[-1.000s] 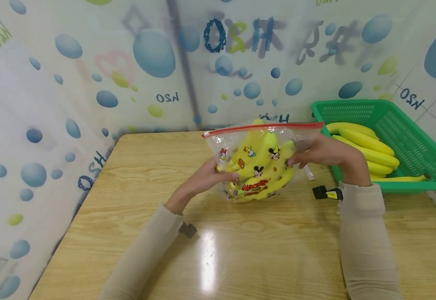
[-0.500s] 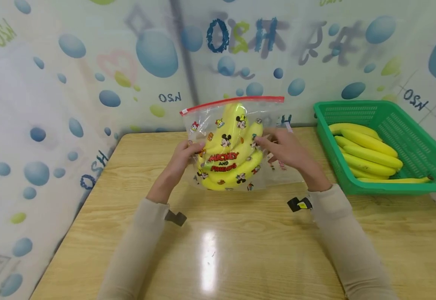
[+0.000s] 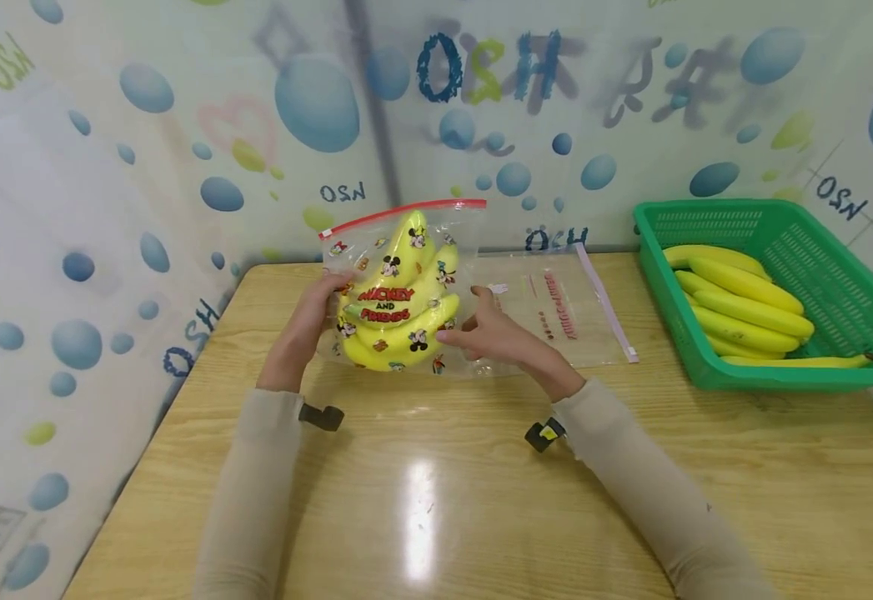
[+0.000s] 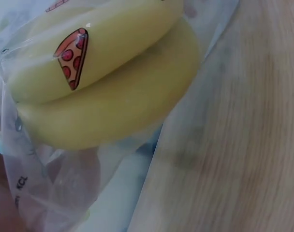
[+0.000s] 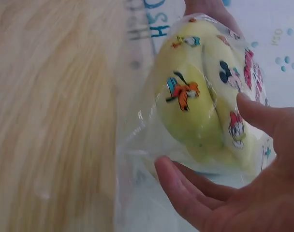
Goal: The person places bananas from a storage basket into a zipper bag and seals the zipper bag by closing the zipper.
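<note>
A clear zip bag (image 3: 323,250) with a red zip strip and cartoon prints stands upright at the table's back, a bunch of bananas (image 3: 413,250) inside it. My left hand (image 3: 303,325) grips its left side, thumb in front; the other fingers are hidden behind. In the left wrist view, bananas (image 4: 108,118) show through the film, the hand mostly out of frame. At the bag's lower right, my right hand (image 3: 499,333) has thumb and fingers spread. The right wrist view shows this right hand (image 5: 263,169) with its thumb at the film and its fingers apart.
A second clear zip bag (image 3: 534,312) with a lilac strip lies flat on the wooden table (image 3: 481,483), right of the filled one. Further right, a green basket (image 3: 819,379) holds several bananas (image 3: 751,304). A printed wall covering (image 3: 444,167) stands right behind the table.
Both hands have moved left with the banana bag, which turned to face me more squarely. The flat bag has come into fuller view. My right hand's thumb and fingers have spread from their closer hold.
</note>
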A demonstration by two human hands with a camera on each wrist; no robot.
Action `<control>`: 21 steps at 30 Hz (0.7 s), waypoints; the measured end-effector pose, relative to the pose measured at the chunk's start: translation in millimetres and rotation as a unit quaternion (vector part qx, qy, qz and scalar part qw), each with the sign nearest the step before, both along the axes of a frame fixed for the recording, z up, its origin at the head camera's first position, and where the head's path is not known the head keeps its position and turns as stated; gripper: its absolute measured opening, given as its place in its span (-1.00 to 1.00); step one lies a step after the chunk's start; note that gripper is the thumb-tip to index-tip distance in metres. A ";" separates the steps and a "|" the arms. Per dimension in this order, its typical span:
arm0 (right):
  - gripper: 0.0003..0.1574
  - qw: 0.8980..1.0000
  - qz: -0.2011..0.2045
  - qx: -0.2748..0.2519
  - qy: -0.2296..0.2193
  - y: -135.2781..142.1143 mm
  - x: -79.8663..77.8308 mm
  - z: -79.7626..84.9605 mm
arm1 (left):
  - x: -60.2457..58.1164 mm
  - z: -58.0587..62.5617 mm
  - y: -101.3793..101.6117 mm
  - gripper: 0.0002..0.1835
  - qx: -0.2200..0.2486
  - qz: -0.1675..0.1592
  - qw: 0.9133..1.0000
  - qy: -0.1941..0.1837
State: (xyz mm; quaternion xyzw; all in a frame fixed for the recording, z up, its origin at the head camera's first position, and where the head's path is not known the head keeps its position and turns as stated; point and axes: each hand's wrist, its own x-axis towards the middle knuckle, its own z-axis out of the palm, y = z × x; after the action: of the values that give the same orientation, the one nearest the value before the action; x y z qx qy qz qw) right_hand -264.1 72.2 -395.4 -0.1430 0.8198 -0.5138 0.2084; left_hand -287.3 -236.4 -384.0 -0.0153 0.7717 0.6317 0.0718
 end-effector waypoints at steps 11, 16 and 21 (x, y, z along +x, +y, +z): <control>0.10 0.998 -0.034 -0.028 0.049 -74.6 0.8 -13.1 | -2.2 -2.5 -48.6 -0.57 0.051 0.067 0.993 -0.082; 0.23 0.998 -0.029 -0.040 0.030 -99.9 3.2 -18.0 | 0.3 -2.5 -69.0 -0.49 0.035 0.088 0.990 -0.109; 0.15 0.997 -0.029 -0.063 0.017 -113.2 4.5 -19.7 | 1.0 -3.4 -84.0 -0.23 -0.005 0.067 0.990 -0.123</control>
State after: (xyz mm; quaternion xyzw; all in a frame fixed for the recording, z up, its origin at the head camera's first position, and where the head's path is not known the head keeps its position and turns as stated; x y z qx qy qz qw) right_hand -259.6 -41.0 -415.1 -0.1405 0.7932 -0.5678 0.1697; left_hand -286.3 -320.5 -387.4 -0.1454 0.7572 0.6247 0.1238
